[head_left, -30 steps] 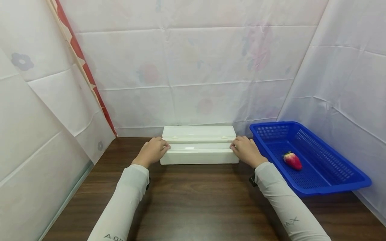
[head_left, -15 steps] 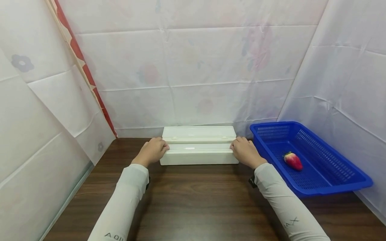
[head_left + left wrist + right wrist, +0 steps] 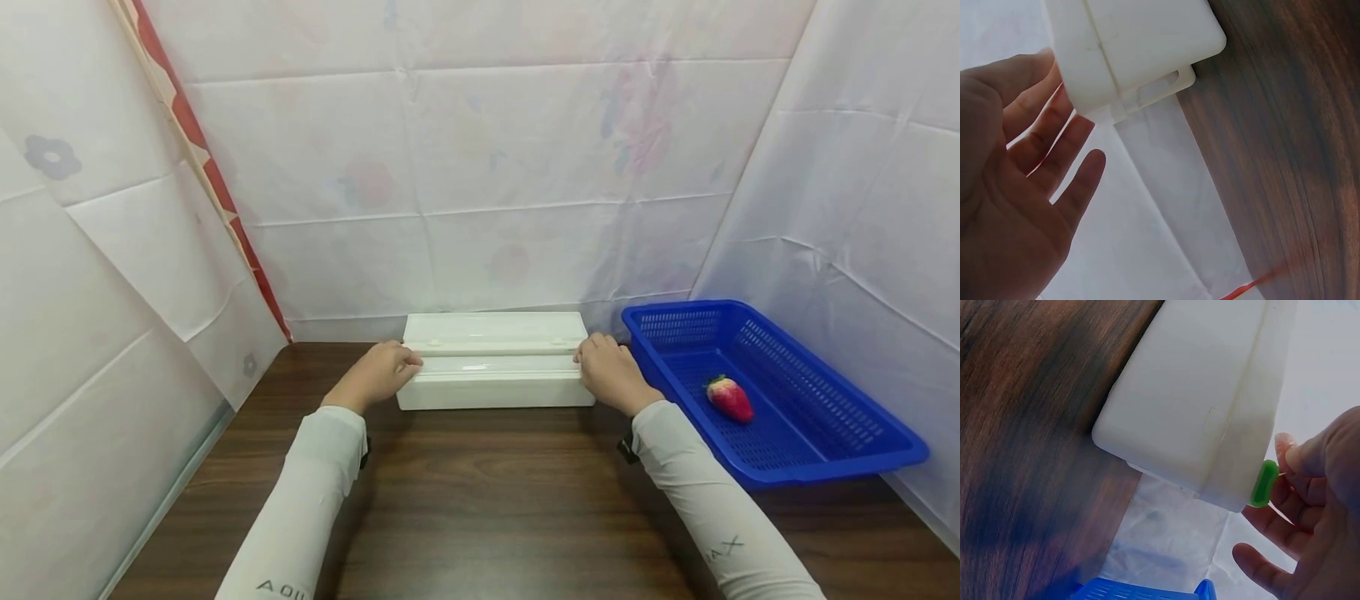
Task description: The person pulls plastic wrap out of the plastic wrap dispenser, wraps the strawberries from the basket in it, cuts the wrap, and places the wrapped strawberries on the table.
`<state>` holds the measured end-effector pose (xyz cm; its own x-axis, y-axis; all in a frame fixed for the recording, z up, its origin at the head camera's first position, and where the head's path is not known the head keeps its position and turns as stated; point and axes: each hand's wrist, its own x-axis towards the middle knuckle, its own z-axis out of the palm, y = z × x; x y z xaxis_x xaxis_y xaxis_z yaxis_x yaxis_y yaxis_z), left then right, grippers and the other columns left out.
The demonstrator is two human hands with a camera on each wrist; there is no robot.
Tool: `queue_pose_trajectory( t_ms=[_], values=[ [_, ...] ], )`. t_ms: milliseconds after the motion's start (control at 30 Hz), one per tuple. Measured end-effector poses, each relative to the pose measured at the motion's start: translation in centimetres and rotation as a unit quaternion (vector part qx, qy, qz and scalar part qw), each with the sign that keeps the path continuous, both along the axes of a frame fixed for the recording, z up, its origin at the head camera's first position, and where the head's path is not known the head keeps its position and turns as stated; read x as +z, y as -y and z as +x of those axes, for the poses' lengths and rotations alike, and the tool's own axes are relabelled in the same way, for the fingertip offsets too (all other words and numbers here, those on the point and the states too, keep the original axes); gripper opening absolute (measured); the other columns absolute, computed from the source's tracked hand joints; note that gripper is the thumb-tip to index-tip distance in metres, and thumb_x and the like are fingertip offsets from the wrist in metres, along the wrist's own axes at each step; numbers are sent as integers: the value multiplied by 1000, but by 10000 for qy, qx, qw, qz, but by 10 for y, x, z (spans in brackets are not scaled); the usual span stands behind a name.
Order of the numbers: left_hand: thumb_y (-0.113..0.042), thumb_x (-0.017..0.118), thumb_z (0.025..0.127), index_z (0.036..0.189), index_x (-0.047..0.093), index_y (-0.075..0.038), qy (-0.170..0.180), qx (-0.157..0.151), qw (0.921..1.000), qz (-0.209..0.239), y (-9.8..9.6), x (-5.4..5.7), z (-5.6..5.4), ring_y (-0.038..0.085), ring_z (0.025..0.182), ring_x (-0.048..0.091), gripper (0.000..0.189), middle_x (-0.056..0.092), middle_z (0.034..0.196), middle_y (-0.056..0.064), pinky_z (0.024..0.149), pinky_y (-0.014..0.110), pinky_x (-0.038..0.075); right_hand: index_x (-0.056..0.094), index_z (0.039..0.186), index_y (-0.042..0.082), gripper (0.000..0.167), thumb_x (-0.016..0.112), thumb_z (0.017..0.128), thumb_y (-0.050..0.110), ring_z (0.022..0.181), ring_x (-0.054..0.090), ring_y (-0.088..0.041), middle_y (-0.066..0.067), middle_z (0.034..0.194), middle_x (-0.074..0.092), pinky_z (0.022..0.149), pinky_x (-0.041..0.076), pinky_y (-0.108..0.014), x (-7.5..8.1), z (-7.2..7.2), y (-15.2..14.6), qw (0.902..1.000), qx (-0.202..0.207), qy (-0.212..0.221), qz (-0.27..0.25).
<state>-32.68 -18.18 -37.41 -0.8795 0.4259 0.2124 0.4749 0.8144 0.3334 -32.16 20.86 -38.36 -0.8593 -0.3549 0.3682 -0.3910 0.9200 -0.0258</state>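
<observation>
A long white plastic box [image 3: 495, 393] lies crosswise at the back of the wooden table, with a raised panel [image 3: 495, 326] along its far side. At its left end, my left hand [image 3: 380, 372] holds the upper edge with thumb and fingertips. The left wrist view has those fingers along the box corner, the little finger free of it. My right hand [image 3: 611, 372] grips the opposite end. In the right wrist view its thumb and forefinger pinch close together beside a green tab [image 3: 1264, 484] on the box's edge, the little finger sticking out.
A blue plastic basket [image 3: 825, 342] with slotted walls stands on the right, close to my right forearm. Inside it lies a red and pale strawberry [image 3: 729, 399]. White patterned sheeting [image 3: 495, 167] hangs right behind the box and along both sides.
</observation>
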Motion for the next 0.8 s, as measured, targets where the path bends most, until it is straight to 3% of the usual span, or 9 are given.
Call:
queue_pose_trajectory(
  t_ms=[167, 367, 600, 800],
  values=[
    [-14, 63, 100, 107, 75, -2, -150, 136, 9998, -19, -1, 1, 0, 31, 100, 62, 18, 68, 103, 11, 89, 47, 52, 64, 93, 6, 17, 49, 101, 10, 93, 57, -34, -14, 99, 60, 75, 50, -49, 1, -1, 0, 9998, -40, 195, -66],
    [-13, 63, 100, 104, 74, -1, -275, 258, 9993, -79, -2, 0, -3, 30, 96, 64, 17, 69, 99, 10, 85, 46, 53, 63, 95, 5, 23, 46, 103, 17, 98, 56, -35, -14, 103, 59, 81, 48, -53, 2, -1, 1, 9987, -59, 391, -328],
    [-13, 67, 98, 105, 76, -3, -157, 254, 9995, 108, -2, -1, -7, 28, 93, 66, 15, 72, 98, 9, 83, 46, 54, 64, 93, 5, 18, 50, 101, 13, 89, 56, -33, -12, 94, 58, 71, 50, -47, -3, -4, 3, 9994, -211, 14, -258],
    [-20, 68, 98, 109, 77, -6, 127, 445, 9983, 356, -2, 1, -4, 30, 101, 66, 20, 73, 104, 9, 87, 48, 54, 62, 92, 3, 16, 49, 99, 7, 83, 52, -31, -11, 89, 53, 67, 47, -46, -6, -4, 6, 9989, -380, -141, -246]
  ],
)
